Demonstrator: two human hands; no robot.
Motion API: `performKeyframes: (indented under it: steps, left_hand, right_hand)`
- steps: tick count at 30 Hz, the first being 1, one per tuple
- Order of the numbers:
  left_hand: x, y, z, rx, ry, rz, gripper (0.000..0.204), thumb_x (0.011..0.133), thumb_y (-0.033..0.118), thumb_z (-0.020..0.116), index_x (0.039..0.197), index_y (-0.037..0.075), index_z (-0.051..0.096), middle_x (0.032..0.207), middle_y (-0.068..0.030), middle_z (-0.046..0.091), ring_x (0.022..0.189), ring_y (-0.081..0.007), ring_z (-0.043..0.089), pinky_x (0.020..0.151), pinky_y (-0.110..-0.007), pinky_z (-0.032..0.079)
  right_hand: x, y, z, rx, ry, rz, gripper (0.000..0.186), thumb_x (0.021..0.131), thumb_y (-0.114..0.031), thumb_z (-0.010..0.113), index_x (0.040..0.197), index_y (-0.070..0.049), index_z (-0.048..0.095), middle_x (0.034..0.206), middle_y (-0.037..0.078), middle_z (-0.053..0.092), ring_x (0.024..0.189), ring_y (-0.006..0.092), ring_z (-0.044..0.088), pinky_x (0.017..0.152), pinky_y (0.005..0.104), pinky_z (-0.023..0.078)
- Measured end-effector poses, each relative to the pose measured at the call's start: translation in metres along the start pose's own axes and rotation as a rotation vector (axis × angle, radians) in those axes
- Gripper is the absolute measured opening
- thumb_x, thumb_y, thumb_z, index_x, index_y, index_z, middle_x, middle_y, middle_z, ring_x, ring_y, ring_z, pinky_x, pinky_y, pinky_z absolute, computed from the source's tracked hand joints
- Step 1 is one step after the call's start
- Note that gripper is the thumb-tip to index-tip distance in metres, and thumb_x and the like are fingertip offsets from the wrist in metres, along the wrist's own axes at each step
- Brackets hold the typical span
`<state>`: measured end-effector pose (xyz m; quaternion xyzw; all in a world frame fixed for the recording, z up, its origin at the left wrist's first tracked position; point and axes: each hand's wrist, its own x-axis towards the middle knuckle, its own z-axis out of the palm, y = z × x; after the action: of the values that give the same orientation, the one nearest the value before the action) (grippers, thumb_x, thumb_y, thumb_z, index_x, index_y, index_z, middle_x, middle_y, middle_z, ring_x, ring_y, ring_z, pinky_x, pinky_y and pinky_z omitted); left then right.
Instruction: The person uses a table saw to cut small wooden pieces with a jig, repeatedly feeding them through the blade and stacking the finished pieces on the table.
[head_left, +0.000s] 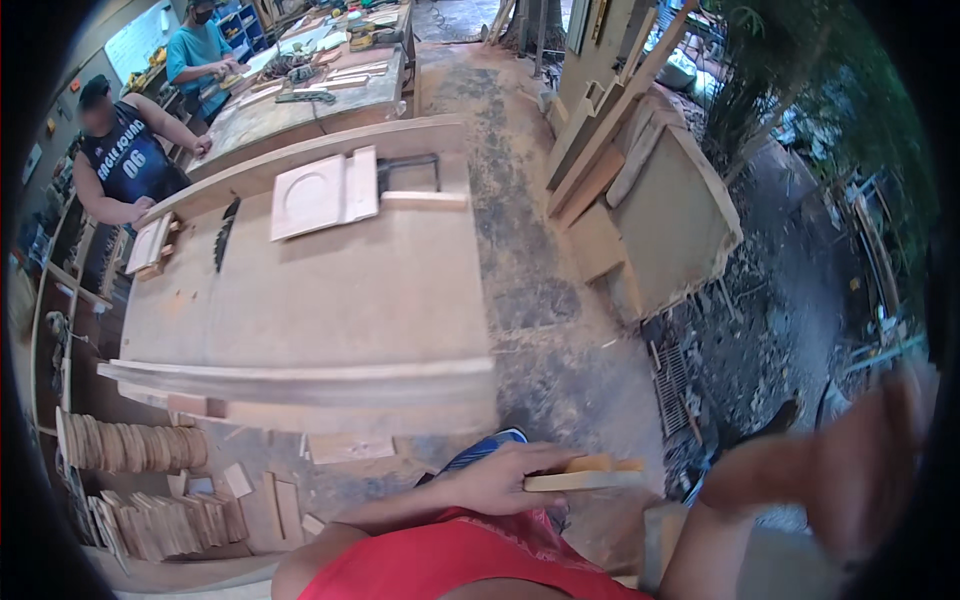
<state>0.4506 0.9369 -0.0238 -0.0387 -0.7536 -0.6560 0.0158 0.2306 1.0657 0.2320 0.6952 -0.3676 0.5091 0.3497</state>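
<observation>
My left hand point(512, 476) clasps a wooden board point(585, 482); my right hand point(866, 475) is blurred, grip unclear. A recessed panel point(312, 193) lies cut on the counter point(320, 290); what remains, I cannot tell.

Forward passage: from my left hand point(512, 472), a strip of floor point(530, 285) gives me a way through between the table point(350, 295) and the leaning panel point(685, 215).

Left side: the long rail point(300, 378) on the table's near edge obstructs a low reach; I have clearance only above it. Beyond the rail, the middle of the tabletop gives my hand free room.

Limits of this area: the dark toothed blade point(226, 235) to the left; the pale boards point(325, 193) and wood strip point(425, 200) at the far side. Left of the blade, a co-worker's hand point(144, 208) and the small boards point(152, 245) occupy the corner.

Right side: the panel and, low down, the metal grate point(674, 383) restrict passage.
</observation>
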Motion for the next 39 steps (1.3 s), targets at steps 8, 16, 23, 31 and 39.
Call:
performKeyframes:
  steps: [8, 16, 23, 31, 39]
  left_hand:
    - [0.222, -0.049, -0.073, -0.249, 0.256, -0.101, 0.065, 0.093, 0.021, 0.083, 0.152, 0.004, 0.059, 0.121, -0.0179, 0.072, 0.109, -0.0273, 0.072, 0.098, -0.039, 0.055]
    - [0.304, -0.057, -0.174, -0.192, 1.226, -0.314, 0.057, 0.095, 0.032, 0.083, 0.143, 0.004, 0.067, 0.127, -0.0141, 0.076, 0.114, -0.0189, 0.07, 0.1, -0.038, 0.055]
    - [0.394, -0.076, -0.289, 0.015, 1.448, -0.39, 0.065, 0.097, 0.042, 0.08, 0.144, -0.001, 0.065, 0.126, -0.0158, 0.076, 0.115, -0.0192, 0.069, 0.1, -0.037, 0.054]
    - [0.49, -0.08, -0.436, 0.166, 1.433, -0.465, 0.058, 0.097, 0.033, 0.078, 0.143, -0.001, 0.065, 0.12, -0.0209, 0.076, 0.111, -0.0264, 0.073, 0.098, -0.039, 0.055]
    - [0.537, -0.116, -0.592, 0.315, 1.577, -0.634, 0.064, 0.084, 0.021, 0.087, 0.142, 0.003, 0.067, 0.111, -0.0201, 0.076, 0.099, -0.0373, 0.075, 0.089, -0.041, 0.058]
  right_hand:
    - [-0.373, 0.358, 0.047, -0.16, -0.824, 1.301, 0.031, 0.099, -0.021, 0.068, 0.118, 0.001, 0.076, 0.111, 0.025, 0.077, 0.106, 0.042, 0.075, 0.093, 0.0462, 0.058]
    - [-0.6, 0.343, -0.038, 0.174, -0.712, 2.535, 0.022, 0.095, -0.018, 0.073, 0.103, 0.0, 0.083, 0.091, 0.01, 0.079, 0.071, 0.0155, 0.072, 0.067, 0.034, 0.06]
    - [-0.621, 0.67, 0.168, -0.058, -1.173, 1.37, 0.03, 0.092, -0.026, 0.071, 0.097, 0.003, 0.078, 0.085, 0.024, 0.076, 0.083, 0.032, 0.079, 0.078, 0.0442, 0.06]
    - [-0.388, 0.929, 0.502, 0.452, -0.946, 0.909, 0.033, 0.097, -0.026, 0.074, 0.116, 0.0, 0.079, 0.09, 0.017, 0.079, 0.084, 0.0268, 0.077, 0.079, 0.0391, 0.059]
    - [-0.304, 1.001, 0.783, 0.664, -0.97, 0.552, 0.034, 0.091, -0.033, 0.078, 0.114, -0.007, 0.081, 0.103, 0.017, 0.081, 0.101, 0.0292, 0.078, 0.092, 0.0429, 0.06]
